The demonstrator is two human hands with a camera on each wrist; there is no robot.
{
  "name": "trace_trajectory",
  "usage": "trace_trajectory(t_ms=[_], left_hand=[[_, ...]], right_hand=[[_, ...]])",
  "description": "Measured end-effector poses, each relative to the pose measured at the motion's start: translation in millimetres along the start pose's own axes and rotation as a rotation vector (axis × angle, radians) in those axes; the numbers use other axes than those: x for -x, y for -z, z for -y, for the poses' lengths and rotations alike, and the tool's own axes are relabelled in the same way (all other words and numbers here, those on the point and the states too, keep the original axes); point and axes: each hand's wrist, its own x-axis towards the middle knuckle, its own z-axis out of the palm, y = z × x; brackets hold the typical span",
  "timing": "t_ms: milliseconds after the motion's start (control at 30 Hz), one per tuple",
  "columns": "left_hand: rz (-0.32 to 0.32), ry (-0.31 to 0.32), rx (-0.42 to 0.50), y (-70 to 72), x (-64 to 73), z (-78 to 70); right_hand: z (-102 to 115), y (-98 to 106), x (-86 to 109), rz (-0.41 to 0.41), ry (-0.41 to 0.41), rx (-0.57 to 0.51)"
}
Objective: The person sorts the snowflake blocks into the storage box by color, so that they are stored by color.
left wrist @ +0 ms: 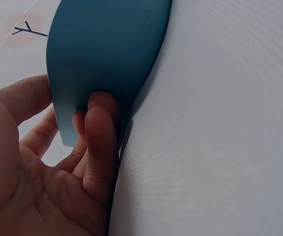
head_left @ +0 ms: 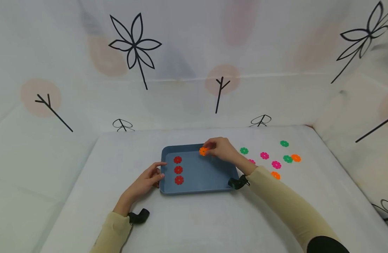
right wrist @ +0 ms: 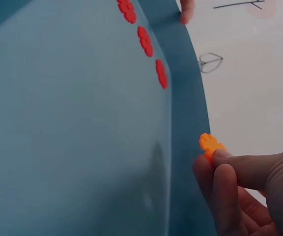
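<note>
My right hand pinches an orange flower-shaped piece between thumb and fingertips, over the far part of the blue tray. The right wrist view shows the orange piece close to the tray's far wall. On the tray's left side, three red flower-shaped pieces lie in a column running front to back. My left hand holds the tray's left edge. Up close, its fingers curl against the outside of the tray wall.
To the right of the tray, several loose flower pieces are scattered on the white table: green, pink and orange. One green piece meets an orange one. White cloth with drawn plants hangs behind.
</note>
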Motion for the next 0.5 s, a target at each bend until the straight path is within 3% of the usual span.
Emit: trace_trajectory(t_ms=[500], left_hand=[[-0.007, -0.011, -0.009, 0.1, 2.4, -2.0]], right_hand=[[4, -34, -23.6, 0.109, 0.080, -0.016]])
